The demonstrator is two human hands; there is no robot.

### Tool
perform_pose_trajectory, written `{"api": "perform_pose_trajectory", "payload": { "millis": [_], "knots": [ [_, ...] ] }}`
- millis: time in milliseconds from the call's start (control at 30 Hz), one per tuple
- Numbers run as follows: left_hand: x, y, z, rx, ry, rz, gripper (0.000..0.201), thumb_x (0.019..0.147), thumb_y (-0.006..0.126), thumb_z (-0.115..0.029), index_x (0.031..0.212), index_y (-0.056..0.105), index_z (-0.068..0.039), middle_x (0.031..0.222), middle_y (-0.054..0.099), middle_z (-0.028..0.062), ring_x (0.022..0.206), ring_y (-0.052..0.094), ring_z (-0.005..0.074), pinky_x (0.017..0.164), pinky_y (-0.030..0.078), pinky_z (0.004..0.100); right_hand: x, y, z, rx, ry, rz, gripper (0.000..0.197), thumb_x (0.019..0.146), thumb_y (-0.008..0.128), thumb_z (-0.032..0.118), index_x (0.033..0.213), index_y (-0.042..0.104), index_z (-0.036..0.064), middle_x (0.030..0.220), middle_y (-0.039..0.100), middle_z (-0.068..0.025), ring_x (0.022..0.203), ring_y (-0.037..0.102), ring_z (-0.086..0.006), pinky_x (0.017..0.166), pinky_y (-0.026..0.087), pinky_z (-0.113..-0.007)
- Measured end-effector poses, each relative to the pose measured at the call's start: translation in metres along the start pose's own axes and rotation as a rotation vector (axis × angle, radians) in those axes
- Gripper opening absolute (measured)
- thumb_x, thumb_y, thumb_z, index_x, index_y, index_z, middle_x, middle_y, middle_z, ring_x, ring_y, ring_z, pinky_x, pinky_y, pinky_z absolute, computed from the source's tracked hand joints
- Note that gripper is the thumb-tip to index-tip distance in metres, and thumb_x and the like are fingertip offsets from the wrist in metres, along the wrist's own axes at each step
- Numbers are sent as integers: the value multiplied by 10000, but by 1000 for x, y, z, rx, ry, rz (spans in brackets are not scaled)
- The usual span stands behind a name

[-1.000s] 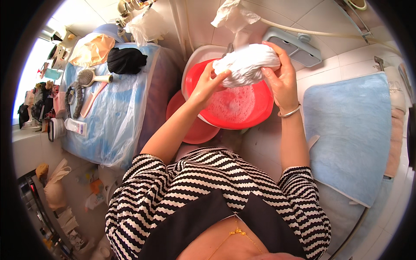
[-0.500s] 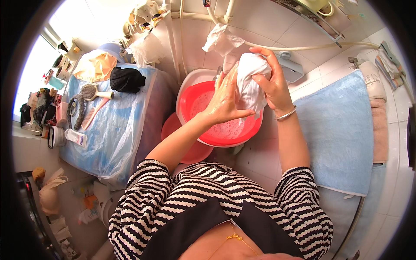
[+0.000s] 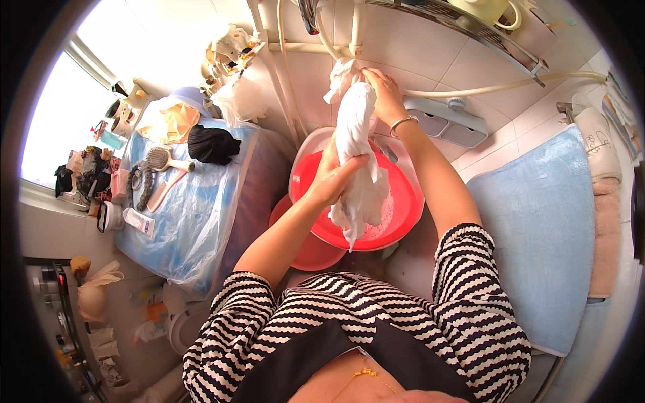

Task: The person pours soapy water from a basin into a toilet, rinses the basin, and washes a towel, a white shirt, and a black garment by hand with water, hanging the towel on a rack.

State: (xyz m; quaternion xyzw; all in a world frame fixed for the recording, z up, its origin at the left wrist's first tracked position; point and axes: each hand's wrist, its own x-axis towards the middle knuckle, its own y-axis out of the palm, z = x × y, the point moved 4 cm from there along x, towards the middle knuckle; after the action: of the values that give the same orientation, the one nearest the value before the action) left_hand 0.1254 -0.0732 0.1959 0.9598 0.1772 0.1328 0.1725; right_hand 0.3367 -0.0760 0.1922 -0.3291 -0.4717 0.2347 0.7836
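Observation:
A wet white cloth (image 3: 356, 124) hangs lengthwise over the red basin (image 3: 411, 201), its lower end trailing down in loose folds. My left hand (image 3: 336, 174) is closed around its middle, thumb across the front. Beyond the cloth, my right hand (image 3: 386, 101), with a bangle at the wrist, reaches up to the white-wrapped tap fitting (image 3: 341, 82) on the wall. Its fingers bend against the right side of that fitting, partly hidden by the cloth. Sudsy water (image 3: 384, 225) shows in the basin, which sits in a pale washbasin (image 3: 304, 149).
A second red basin (image 3: 306, 252) lies lower left. On the left, a plastic-covered surface (image 3: 195, 235) carries a hairbrush (image 3: 161, 160), comb (image 3: 166, 191), tube (image 3: 139, 221) and black cloth (image 3: 211, 143). A blue towel (image 3: 537, 228) hangs right. A metal shelf (image 3: 463, 30) juts out above.
My right hand has left the white cloth and moved up to the wrapped tap fitting. The cloth, bunched between both hands before, now hangs stretched from my left hand. The view has shifted slightly.

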Motion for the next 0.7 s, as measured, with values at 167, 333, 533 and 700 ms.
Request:
{"api": "perform_pose_trajectory", "payload": {
  "millis": [167,333,533,700],
  "knots": [
    [31,-1,-16,-47,-107,53,335,819,562,-115,1136,502,-24,1025,593,84,902,564,170,808,466,332,7,-3,4,-19,2,79,379,825,552,145,1196,536,74,1160,568,-101,1083,555,-275,983,377,-467],
    [89,12,-14,-139,-249,96,326,832,577,-149,1130,537,-23,968,580,81,856,587,174,755,491,335,-31,-69,-28,-560,43,-82,349,806,593,182,1150,580,121,1063,603,-46,987,580,-218,1049,310,-513],
    [164,38,-2,587,251,-44,606,799,670,-202,1311,400,-26,1164,506,174,1073,528,277,871,474,377,-64,-94,-8,-593,-62,-9,174,766,597,135,929,652,106,887,634,-10,946,586,-177,1105,213,-510],
    [167,54,2,1234,569,-23,835,645,784,-98,1362,361,-170,1321,371,208,1169,435,409,943,439,456,-76,-104,2,-441,-115,-109,160,785,539,71,910,636,96,887,641,-17,937,587,-177,1099,237,-465]
  ]
}}
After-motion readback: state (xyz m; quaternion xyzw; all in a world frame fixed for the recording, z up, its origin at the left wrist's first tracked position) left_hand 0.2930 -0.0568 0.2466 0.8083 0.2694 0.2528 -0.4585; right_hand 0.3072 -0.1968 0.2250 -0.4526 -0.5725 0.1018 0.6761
